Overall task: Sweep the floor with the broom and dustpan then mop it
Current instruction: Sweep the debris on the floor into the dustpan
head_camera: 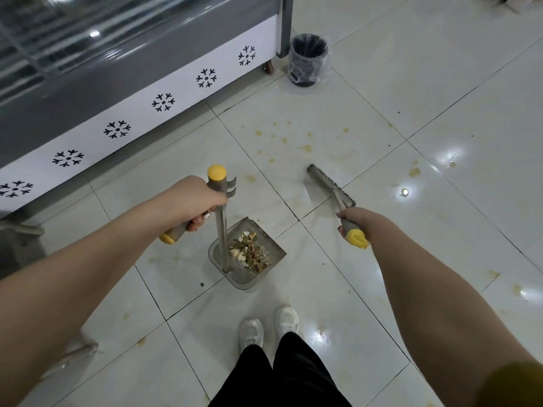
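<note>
My left hand (pixel 196 201) grips the grey, yellow-capped handle of the long-handled dustpan (pixel 266 261). The grey pan stands on the tiles in front of my feet and holds a heap of swept litter (pixel 249 251). My right hand (pixel 357 220) grips the grey and yellow handle of the broom (pixel 330 185). Its grey brush head points away from me, to the right of and beyond the pan, over the white tiled floor (pixel 411 92). Yellowish stains (pixel 307 147) dot the tiles beyond the pan and broom.
A grey and white chest freezer (pixel 141 83) with snowflake marks runs along the left. A small bin (pixel 308 58) lined with a plastic bag stands at its far corner. My white shoes (pixel 269 326) are just behind the dustpan. More stains lie at the right.
</note>
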